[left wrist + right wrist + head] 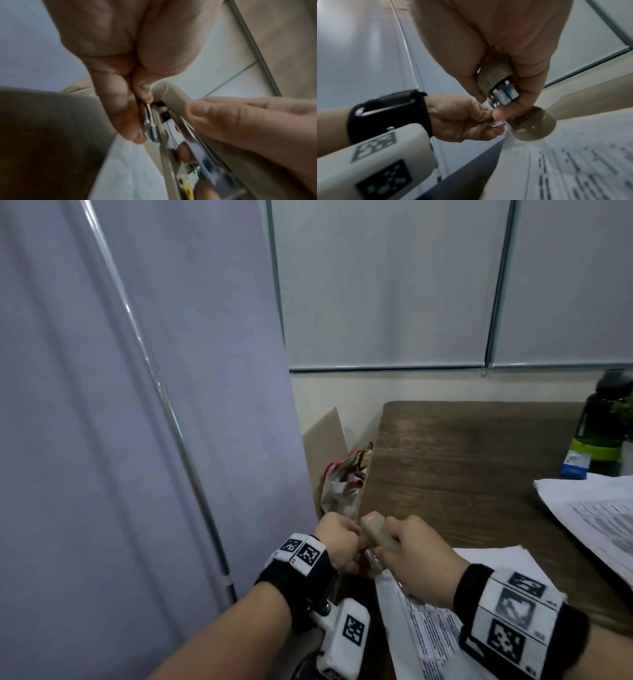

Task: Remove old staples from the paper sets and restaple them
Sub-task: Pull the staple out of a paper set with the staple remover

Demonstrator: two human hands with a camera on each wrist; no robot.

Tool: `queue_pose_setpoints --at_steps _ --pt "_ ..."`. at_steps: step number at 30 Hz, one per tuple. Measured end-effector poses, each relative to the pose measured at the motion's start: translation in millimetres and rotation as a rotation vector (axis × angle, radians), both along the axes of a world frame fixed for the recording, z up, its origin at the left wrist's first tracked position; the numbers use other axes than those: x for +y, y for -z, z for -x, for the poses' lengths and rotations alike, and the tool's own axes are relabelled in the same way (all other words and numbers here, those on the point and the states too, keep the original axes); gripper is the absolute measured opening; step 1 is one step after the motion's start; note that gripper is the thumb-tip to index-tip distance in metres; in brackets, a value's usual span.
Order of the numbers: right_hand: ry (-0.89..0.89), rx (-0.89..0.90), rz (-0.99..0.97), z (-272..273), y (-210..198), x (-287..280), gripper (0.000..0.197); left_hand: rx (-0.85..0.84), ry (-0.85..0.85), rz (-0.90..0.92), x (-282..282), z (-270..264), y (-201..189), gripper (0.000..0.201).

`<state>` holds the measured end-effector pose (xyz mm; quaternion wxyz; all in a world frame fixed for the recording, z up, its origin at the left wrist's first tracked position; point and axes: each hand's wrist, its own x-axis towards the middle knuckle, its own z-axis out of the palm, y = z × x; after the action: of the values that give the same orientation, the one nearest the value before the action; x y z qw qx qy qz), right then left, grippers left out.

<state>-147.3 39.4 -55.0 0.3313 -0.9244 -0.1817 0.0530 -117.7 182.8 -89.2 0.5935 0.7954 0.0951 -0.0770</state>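
Where your head view hides it, your left hand (120, 75) pinching a metal strip (148, 119), right hand (501, 44) gripping the stapler (498, 82).

Brown wooden table (462, 460), grey window blinds (387, 285)

Dark wooden table (462, 460) filling the right half of the head view.

A printed paper set (428, 625) is lying at the lower centre, overhanging the table's near edge; another stack of papers (589, 515) is lying at the right edge, and a dark green bottle (599, 426) and a small blue packet (575, 465) are standing at the upper right.
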Motion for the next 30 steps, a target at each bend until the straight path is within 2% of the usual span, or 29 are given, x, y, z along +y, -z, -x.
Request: queue_pose_setpoints --at_steps 3,7,9,11,13,15,18,21,24,26,28,30 --pt "-0.027 0.043 0.033 2.7 5.9 4.2 0.011 0.054 -0.043 0.101 18.0 -1.8 14.7 0.020" --pt "-0.022 0.264 -0.027 8.4 5.1 -9.8 0.014 0.040 -0.157 0.158 44.6 -7.6 18.5 0.025" --pt "-0.003 0.290 -0.026 8.5 3.1 -18.8 0.015 0.048 -0.194 0.052 58.8 -18.4 28.2 0.027" --pt "0.049 0.298 -0.026 7.8 3.1 -26.4 0.015 0.093 -0.151 -0.149 70.9 -27.4 43.9 0.026" --pt "0.093 0.311 -0.048 6.6 5.2 -32.7 0.016 0.113 -0.067 -0.354 77.6 -28.9 57.0 0.018" --pt "0.110 0.333 -0.078 7.2 6.6 -38.6 0.017 0.125 0.023 -0.530 77.7 -29.5 66.8 0.020" --pt "0.132 0.393 -0.150 7.7 8.0 -50.5 0.016 0.106 0.185 -0.767 69.2 -29.8 67.6 0.014" --pt "0.159 0.426 -0.193 8.4 6.1 -66.5 0.015 0.057 0.185 -0.853 61.7 -31.3 57.0 0.015" --pt "0.193 0.394 -0.168 9.1 -2.9 -87.5 0.014 -0.107 0.132 -0.830 48.9 -29.5 31.1 0.020" --pt "0.241 0.336 -0.128 5.6 -7.7 -108.9 0.013 -0.166 0.220 -0.820 30.9 -27.2 12.4 0.021" --pt "0.291 0.248 -0.033 1.5 -10.7 -133.9 0.011 -0.111 0.412 -0.923 9.7 -23.6 0.4 0.040" --pt "0.335 0.191 0.096 -2.6 -9.5 -158.0 0.008 -0.033 0.531 -1.131 -9.0 -21.0 -4.0 0.064"
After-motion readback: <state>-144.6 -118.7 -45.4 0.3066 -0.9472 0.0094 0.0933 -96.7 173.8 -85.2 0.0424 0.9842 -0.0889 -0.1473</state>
